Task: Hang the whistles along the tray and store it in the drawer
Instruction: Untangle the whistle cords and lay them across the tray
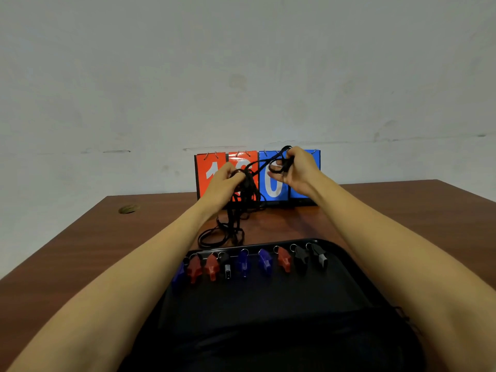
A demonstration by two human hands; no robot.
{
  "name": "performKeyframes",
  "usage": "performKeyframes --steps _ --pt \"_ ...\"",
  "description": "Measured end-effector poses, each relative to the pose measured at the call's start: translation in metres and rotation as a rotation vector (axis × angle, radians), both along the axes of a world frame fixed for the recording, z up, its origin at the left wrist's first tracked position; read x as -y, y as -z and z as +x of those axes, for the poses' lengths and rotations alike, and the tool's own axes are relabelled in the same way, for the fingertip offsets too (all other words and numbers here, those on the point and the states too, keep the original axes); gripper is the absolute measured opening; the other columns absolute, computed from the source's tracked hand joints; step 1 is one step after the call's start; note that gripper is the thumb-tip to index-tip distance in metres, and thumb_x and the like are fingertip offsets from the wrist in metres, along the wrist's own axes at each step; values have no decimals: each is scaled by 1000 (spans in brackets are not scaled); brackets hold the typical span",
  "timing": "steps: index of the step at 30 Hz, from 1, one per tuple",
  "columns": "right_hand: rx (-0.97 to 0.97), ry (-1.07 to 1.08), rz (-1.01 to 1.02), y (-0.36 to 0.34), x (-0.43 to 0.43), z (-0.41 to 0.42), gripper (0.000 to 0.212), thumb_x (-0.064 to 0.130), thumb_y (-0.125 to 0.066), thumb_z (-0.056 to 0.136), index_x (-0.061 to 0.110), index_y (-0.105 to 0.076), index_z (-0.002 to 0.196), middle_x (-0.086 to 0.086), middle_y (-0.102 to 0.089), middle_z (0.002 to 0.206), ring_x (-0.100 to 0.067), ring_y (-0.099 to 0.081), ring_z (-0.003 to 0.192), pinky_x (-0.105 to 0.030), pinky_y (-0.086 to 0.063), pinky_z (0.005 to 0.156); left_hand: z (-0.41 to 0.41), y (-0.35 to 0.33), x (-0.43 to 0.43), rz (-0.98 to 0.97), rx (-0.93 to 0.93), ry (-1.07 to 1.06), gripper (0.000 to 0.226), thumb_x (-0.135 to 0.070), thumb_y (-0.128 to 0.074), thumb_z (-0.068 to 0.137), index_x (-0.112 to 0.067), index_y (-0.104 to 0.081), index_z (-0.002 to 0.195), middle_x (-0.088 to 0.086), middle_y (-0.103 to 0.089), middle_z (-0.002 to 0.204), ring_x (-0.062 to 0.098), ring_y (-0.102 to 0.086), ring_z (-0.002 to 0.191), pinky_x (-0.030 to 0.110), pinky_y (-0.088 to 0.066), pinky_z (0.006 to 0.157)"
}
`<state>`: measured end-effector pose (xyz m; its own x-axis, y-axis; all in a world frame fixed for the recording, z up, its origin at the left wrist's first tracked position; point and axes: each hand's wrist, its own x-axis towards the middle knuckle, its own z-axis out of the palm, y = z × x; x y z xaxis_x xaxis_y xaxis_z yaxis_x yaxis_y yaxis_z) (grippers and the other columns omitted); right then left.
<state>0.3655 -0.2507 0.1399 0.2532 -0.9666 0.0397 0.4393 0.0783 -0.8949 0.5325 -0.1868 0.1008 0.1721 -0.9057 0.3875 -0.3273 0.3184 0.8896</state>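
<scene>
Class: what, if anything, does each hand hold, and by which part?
Both hold the tangle of black cords. The left hand grips its bunched top; the right hand grips a loop drawn out from it.

Views: one. Head camera, wide-angle, worn by the person.
Position: I look from above the near edge of the worktop [80, 251].
Facing: forward and down, toward the far edge and the wall [241, 63] behind it.
Range: close; the tray [268, 304] at the near edge fills the lower frame, and both far corners are in view.
</scene>
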Motion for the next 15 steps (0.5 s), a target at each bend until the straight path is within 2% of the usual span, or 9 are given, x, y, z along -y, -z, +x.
performKeyframes --steps 2,4,6,9,11,12,14,15 --pt "27 -2 18 3 0 2 20 5 -31 91 11 -35 72 -8 -40 66 -21 -42 52 -36 -49 64 0 0 1 -10 -75 -8 16 -16 -53 93 -16 -42 81 5 -48 80 17 -51 72 24 -45 64" --pt "-4 -3 14 5 -2 2 22 5 -34 90 12 -35 69 -6 -37 62 -16 -35 43 -30 -40 58 0 0 0 -15 -125 15 8 -14 -56 92 -15 -49 97 2 -54 88 14 -57 78 17 -49 65" --pt "-41 -23 4 7 -2 1 22 5 -37 87 14 -33 66 -3 -32 58 -12 -26 36 -25 -30 51 2 0 0 -23 -72 28 21 -13 -55 93 -13 -54 114 0 -59 97 12 -59 85 16 -50 75" --pt "-177 -63 -33 5 -3 -4 23 9 -39 78 19 -25 63 3 -22 52 -12 -18 38 -22 -18 44 5 -2 -4 -31 47 21 20 -14 -52 95 -10 -60 112 -2 -61 95 7 -56 81 16 -44 76" --pt "-322 -85 -95 3 -7 -8 16 14 -45 75 20 -34 65 3 -24 52 -13 -20 44 -23 -20 47 7 -4 -4 -37 80 6 17 -16 -52 95 -13 -61 109 -4 -61 92 5 -55 77 16 -43 74" --pt "-380 -110 -137 2 -8 -10 7 17 -48 75 23 -47 75 4 -28 52 -13 -23 46 -23 -24 47 8 -6 -4 -45 82 5 15 -16 -52 95 -15 -61 107 -5 -61 90 5 -54 75 17 -42 73" --pt "-491 -179 -215 3 -7 -12 29 20 -52 81 36 -60 104 5 -34 60 -12 -28 51 -22 -32 47 9 -8 -3 -44 82 0 11 -17 -54 94 -17 -61 102 -7 -61 85 6 -54 73 20 -43 74" --pt "-522 -214 -267 3 -8 -11 31 24 -54 85 37 -63 111 5 -36 67 -11 -29 54 -22 -35 49 9 -9 -3 -33 85 0 9 -18 -54 94 -17 -62 99 -8 -61 83 5 -54 72 21 -43 75"
